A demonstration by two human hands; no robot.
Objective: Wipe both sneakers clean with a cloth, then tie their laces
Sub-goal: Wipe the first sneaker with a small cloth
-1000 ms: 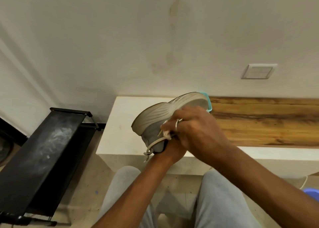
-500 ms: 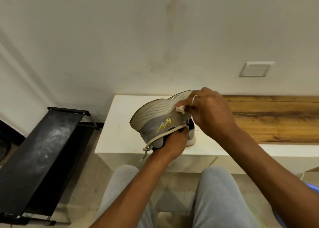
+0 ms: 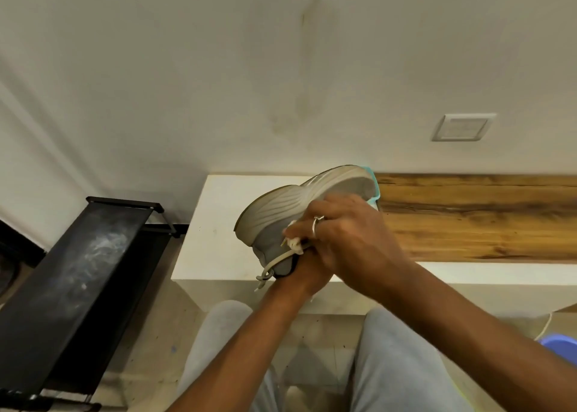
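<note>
Vs 0.5 s ago: right hand [image 3: 349, 233] is sitting lower, off the sole edge and down on the grey side, covering the yellow logo. It's pinching the white cloth [image 3: 295, 243] against the sneaker [image 3: 290, 205], ring finger curled. Sneaker is tipping more sole-up, above the white bench [image 3: 212, 224]. Left hand [image 3: 307, 271] is gripping its heel from below, fingers mostly hidden. Lace [image 3: 274, 260] is dangling loose.

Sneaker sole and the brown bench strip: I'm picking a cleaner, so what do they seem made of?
The sneaker sole looks like matte off-white rubber or foam, moulded in curved ridges. The bench strip looks like wood or wood-look laminate: brown streaky grain, low sheen; which one I cannot tell.
</note>
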